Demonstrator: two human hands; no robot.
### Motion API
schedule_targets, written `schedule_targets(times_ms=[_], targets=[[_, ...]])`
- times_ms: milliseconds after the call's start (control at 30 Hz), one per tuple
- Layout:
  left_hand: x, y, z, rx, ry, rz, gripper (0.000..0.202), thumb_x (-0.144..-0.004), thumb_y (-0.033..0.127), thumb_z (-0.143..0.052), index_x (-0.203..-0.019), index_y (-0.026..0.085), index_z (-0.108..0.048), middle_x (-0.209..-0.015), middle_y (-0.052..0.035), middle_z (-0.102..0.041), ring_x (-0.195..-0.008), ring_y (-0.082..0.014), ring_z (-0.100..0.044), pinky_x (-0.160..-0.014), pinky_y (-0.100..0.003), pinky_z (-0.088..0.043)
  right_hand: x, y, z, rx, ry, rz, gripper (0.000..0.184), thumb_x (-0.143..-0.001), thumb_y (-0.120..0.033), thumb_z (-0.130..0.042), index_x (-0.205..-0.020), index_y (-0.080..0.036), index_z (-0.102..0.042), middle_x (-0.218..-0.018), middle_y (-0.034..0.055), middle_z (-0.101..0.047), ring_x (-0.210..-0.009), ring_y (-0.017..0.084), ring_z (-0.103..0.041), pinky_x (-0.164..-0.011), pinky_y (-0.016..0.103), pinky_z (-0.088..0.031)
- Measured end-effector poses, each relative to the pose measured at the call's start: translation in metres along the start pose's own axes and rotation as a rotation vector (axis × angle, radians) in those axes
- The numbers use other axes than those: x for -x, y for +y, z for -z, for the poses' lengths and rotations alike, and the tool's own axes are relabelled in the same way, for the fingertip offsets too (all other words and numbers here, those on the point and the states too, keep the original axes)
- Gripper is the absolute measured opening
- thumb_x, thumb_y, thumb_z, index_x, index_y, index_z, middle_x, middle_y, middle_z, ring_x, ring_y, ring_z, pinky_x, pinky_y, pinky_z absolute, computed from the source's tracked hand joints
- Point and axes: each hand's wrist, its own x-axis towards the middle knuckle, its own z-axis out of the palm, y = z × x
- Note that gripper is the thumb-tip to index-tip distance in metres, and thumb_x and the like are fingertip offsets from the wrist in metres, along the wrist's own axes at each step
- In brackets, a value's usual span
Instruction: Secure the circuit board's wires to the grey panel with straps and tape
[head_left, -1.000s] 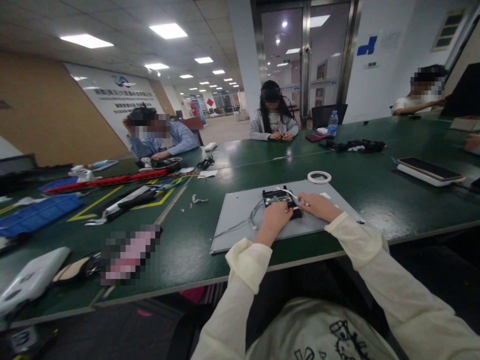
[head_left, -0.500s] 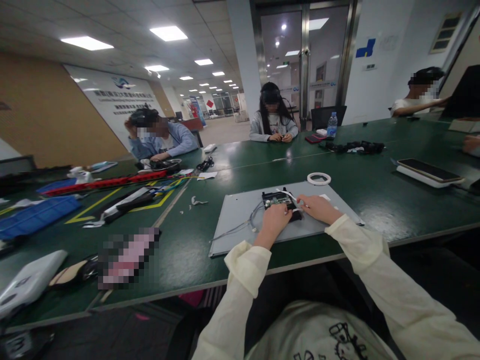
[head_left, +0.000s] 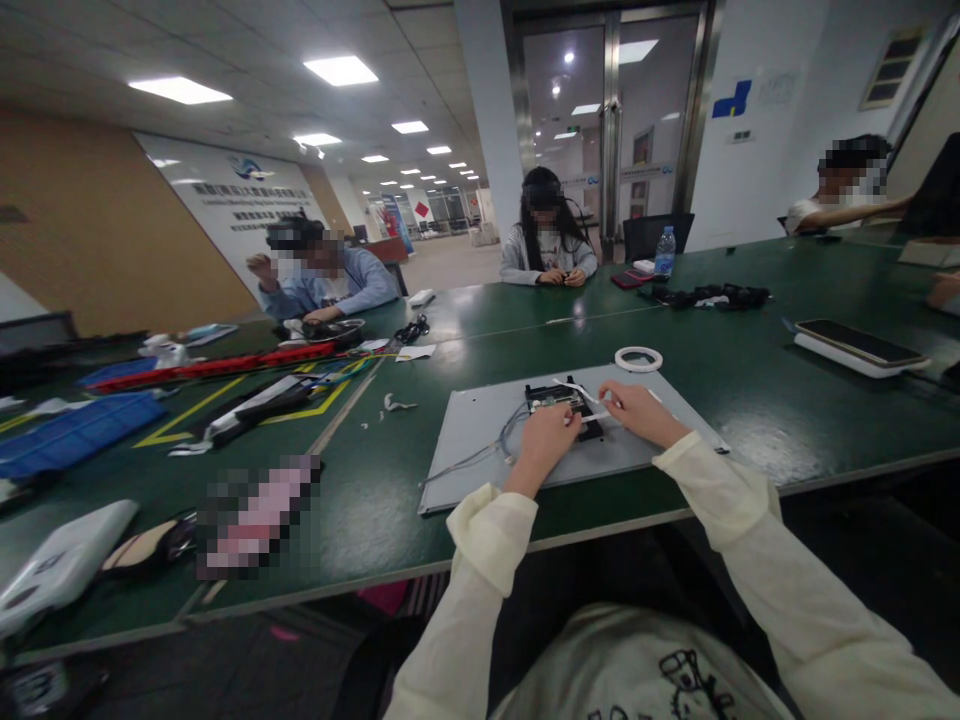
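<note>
A grey metal panel [head_left: 480, 450] lies flat on the green table [head_left: 375, 500] in front of me. On it sits a small black circuit board [head_left: 556, 396] with grey wires [head_left: 510, 432] running off to the left. My left hand [head_left: 544, 435] rests on the board's near edge, fingers curled. My right hand [head_left: 637, 410] pinches a thin white strip [head_left: 592, 415] that stretches between both hands beside the board. A white ribbon strip [head_left: 574, 386] curls over the board's far side.
A roll of white tape [head_left: 638, 356] lies just beyond the panel. A tablet [head_left: 859, 343] sits to the right. Blue trays [head_left: 75, 428], a red bar [head_left: 217, 364] and cables crowd the left. Three people sit across the table; a water bottle [head_left: 664, 249] stands near one.
My hands have drawn slightly apart and a thin white strip now shows stretched between them. The person at the far left lowered a raised hand a little.
</note>
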Motion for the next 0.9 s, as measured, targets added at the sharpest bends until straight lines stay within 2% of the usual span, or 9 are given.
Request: schedule_targets(times_ms=[333, 500, 733, 900], targets=[[0.002, 0.004, -0.003, -0.066, -0.013, 0.0, 0.029, -0.092, 0.036, -0.044, -0.096, 0.017, -0.066, -0.089, -0.0094, -0.069, -0.087, -0.0206, -0.065, -0.075, -0.028, -0.046, 0.0, 0.0, -0.002, 0.051, -0.015, -0.021, 0.021, -0.091, -0.02, -0.042, -0.106, -0.017, -0.057, -0.069, 0.0015, -0.06, -0.064, 0.014, -0.055, -0.061, 0.023, -0.03], [0.003, 0.003, -0.004, -0.074, -0.012, -0.009, 0.029, -0.092, 0.035, -0.044, -0.095, 0.017, -0.066, -0.09, -0.0096, -0.069, -0.087, -0.0209, -0.065, -0.073, -0.028, -0.046, 0.0, -0.001, -0.003, 0.106, -0.074, -0.048, 0.021, -0.091, -0.02, -0.044, -0.107, -0.019, -0.057, -0.07, 0.001, -0.061, -0.063, 0.014, -0.055, -0.059, 0.022, -0.028], [0.002, 0.004, -0.006, -0.069, -0.031, 0.02, 0.031, -0.09, 0.039, -0.046, -0.094, 0.017, -0.067, -0.09, -0.0095, -0.07, -0.089, -0.0214, -0.065, -0.076, -0.029, -0.047, -0.001, -0.009, -0.006, 0.297, -0.14, -0.058, 0.02, -0.09, -0.025, -0.05, -0.108, -0.022, -0.056, -0.084, 0.004, -0.067, -0.078, 0.017, -0.062, -0.06, 0.023, -0.028], [-0.001, 0.001, -0.008, -0.068, -0.028, 0.008, 0.03, -0.089, 0.04, -0.049, -0.092, 0.018, -0.068, -0.091, -0.009, -0.07, -0.089, -0.0219, -0.066, -0.076, -0.03, -0.048, 0.0, -0.015, -0.005, 0.382, -0.145, -0.095, 0.019, -0.09, -0.03, -0.051, -0.107, -0.022, -0.056, -0.084, 0.0038, -0.068, -0.079, 0.019, -0.064, -0.061, 0.024, -0.031]])
